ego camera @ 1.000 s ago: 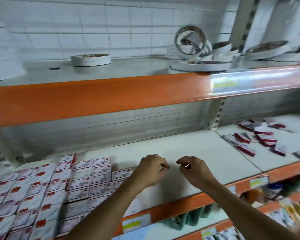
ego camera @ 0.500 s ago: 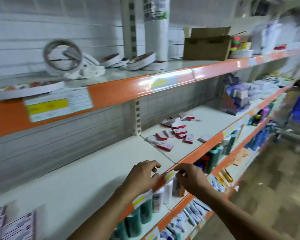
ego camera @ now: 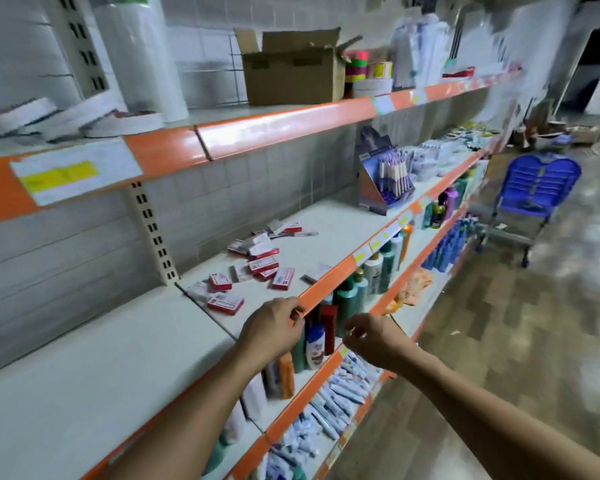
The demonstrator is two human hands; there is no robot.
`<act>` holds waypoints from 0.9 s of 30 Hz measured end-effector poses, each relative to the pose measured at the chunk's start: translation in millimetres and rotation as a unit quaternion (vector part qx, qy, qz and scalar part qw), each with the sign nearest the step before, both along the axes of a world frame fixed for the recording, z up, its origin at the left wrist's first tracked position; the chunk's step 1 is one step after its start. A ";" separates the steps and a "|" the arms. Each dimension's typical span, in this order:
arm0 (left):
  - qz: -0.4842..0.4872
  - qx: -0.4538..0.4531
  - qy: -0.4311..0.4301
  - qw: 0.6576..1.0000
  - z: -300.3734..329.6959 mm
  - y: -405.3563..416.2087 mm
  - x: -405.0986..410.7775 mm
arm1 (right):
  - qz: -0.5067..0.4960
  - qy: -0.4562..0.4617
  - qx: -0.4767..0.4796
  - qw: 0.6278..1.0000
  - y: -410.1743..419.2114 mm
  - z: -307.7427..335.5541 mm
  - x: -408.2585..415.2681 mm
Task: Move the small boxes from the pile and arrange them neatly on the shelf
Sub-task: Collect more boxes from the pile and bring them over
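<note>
A loose pile of small red-and-white boxes [ego camera: 264,263] lies scattered on the white middle shelf [ego camera: 118,358], to the right of the slotted upright. The nearest box [ego camera: 225,303] sits just beyond my left hand. My left hand [ego camera: 274,327] hovers at the shelf's orange front edge [ego camera: 329,282], fingers loosely curled, holding nothing. My right hand [ego camera: 371,337] hangs in the air in front of the shelf, a little right of the left one, also loosely curled and empty. The neat rows of boxes are out of view.
Bottles [ego camera: 347,303] stand on the shelf below and tubes [ego camera: 336,393] lie lower down. A cardboard box [ego camera: 291,71] and tape rolls [ego camera: 118,119] sit on the top shelf. A pen display [ego camera: 385,178] stands farther right. A blue chair [ego camera: 534,188] is in the aisle.
The view has swung right, from the arranged rows of boxes to the loose pile. Both hands have travelled right along the shelf edge, still empty.
</note>
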State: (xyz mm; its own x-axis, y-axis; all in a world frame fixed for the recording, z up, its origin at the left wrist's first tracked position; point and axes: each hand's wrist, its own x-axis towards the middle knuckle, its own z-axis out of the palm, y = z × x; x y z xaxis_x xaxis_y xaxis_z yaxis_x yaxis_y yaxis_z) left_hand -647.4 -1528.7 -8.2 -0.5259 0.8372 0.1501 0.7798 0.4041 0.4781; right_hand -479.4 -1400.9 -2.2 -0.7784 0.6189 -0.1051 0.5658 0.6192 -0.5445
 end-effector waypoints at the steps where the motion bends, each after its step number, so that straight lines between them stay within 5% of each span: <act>1: 0.000 0.001 0.002 1.000 2.5 8.5 -0.2 | -0.001 0.002 -0.004 1.000 6.9 3.4 -0.5; 27: 0.030 -0.018 0.078 0.996 -0.5 193.1 -156.4 | 0.017 0.034 0.016 0.999 195.2 -4.6 -177.7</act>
